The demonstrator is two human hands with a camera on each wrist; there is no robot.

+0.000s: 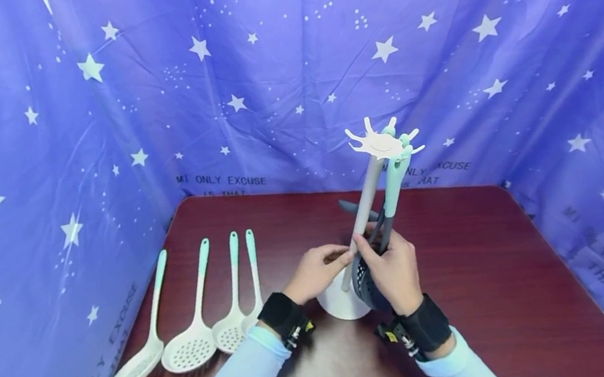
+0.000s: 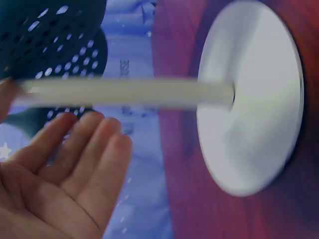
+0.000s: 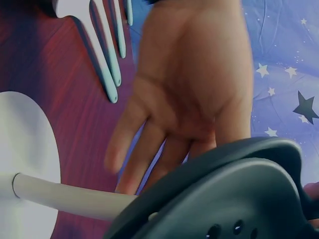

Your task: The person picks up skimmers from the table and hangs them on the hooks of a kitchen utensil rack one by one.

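A white utensil stand (image 1: 368, 199) leans slightly, its round base (image 2: 254, 149) on the table. Dark grey utensils with mint handles (image 1: 395, 182) hang at the right hooks of its crown (image 1: 378, 140); a slotted skimmer (image 2: 55, 40) shows among them. My right hand (image 1: 400, 271) grips the dark skimmer low, thumb in front beside the pole. At the pole's left is my left hand (image 1: 315, 272), its thumb close against it. In the left wrist view its fingers (image 2: 84, 149) lie extended beside the pole. Two nested dark heads (image 3: 219, 199) overlap its fingertips in the right wrist view.
Four-part row aside, several white utensils with mint handle ends lie on the left: a spoon (image 1: 139, 366), a skimmer (image 1: 191, 348) and slotted ones (image 1: 229, 333). A starry blue curtain (image 1: 285, 57) encloses the dark red table (image 1: 492, 284).
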